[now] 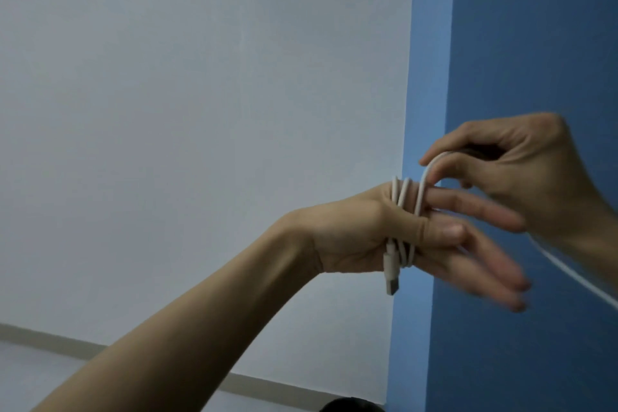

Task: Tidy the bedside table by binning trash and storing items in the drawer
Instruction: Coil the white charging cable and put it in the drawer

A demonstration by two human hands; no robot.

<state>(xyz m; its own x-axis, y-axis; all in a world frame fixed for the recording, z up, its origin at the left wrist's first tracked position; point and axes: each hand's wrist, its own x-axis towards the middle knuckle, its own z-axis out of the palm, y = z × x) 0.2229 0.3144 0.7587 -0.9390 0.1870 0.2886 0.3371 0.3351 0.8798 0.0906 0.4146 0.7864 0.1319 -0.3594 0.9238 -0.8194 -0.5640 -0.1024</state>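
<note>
A white USB cable (405, 201) is looped several times around the fingers of my left hand (361, 234), which is raised in front of the wall with its fingers stretched out to the right. The cable's USB plug (392, 274) hangs down below the palm, pinned by the thumb. My right hand (521, 174) is just above and to the right, pinching the cable's free strand between thumb and forefinger. The loose end (575, 274) trails off toward the lower right edge. The bedside table, drawer and bin are out of view.
A pale grey wall (200, 110) fills the left, a blue wall (535, 43) the right, meeting at a corner. A light skirting strip (50, 341) runs along the bottom left. A dark rounded object (351, 406) peeks in at the bottom edge.
</note>
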